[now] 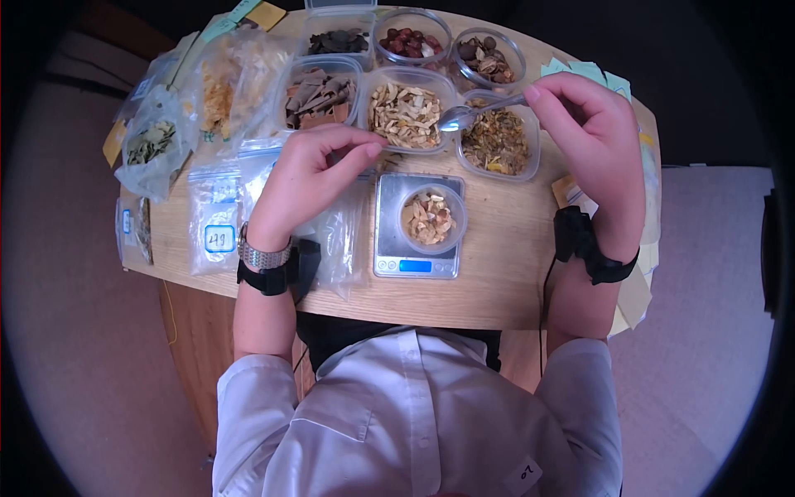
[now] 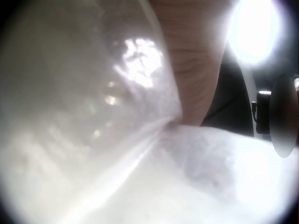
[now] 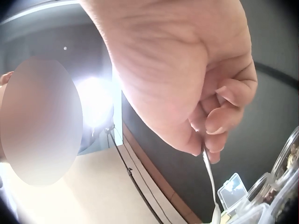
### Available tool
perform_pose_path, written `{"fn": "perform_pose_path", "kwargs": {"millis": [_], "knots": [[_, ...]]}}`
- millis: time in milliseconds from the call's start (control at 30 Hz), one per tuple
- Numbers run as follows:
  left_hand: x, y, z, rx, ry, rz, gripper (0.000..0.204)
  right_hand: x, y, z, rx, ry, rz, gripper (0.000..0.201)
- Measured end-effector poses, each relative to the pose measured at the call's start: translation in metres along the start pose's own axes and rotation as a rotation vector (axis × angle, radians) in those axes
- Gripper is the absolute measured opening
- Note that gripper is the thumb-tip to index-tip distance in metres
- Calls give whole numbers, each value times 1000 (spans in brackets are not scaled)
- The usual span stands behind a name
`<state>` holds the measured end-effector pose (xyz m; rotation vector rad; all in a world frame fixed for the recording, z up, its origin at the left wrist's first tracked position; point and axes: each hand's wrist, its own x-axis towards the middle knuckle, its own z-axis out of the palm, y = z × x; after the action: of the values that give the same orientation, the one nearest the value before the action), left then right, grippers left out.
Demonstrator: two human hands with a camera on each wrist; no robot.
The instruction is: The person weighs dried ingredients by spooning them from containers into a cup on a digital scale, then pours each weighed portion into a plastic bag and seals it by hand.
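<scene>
My right hand (image 1: 592,137) pinches the handle of a metal spoon (image 1: 457,118), whose bowl is over the gap between a tub of pale slices (image 1: 406,114) and a tub of yellow-green dried herbs (image 1: 497,142). In the right wrist view the right hand (image 3: 187,70) has thumb and fingers on the spoon handle (image 3: 210,175). My left hand (image 1: 310,174) touches or nearly touches the near left edge of the pale-slice tub, its fingers bent. A digital scale (image 1: 389,240) bears a small round cup of pale pieces (image 1: 431,219). Blurred clear plastic fills most of the left wrist view.
Behind stand tubs of brown bark (image 1: 319,99), black pieces (image 1: 339,41), red fruits (image 1: 410,43) and brown pods (image 1: 487,60). Plastic bags (image 1: 214,232) lie at left, one with dried leaves (image 1: 151,142). Green paper slips (image 1: 584,70) are at the back right.
</scene>
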<state>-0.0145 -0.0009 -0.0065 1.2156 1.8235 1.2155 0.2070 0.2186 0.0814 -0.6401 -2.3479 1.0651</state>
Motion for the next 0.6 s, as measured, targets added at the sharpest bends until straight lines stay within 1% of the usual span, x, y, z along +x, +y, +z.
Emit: {"fn": "perform_pose_path", "kwargs": {"millis": [167, 267, 333, 600], "knots": [[0, -1, -1, 2, 0, 10, 25, 2, 0, 3, -51, 15, -3, 19], [0, 0, -2, 24, -42, -11, 25, 4, 5, 6, -40, 25, -16, 20], [0, -1, 0, 5, -2, 0, 25, 4, 5, 7, -49, 25, -4, 20], [0, -3, 0, 5, 3, 17, 25, 6, 15, 13, -62, 6, 14, 22]]}}
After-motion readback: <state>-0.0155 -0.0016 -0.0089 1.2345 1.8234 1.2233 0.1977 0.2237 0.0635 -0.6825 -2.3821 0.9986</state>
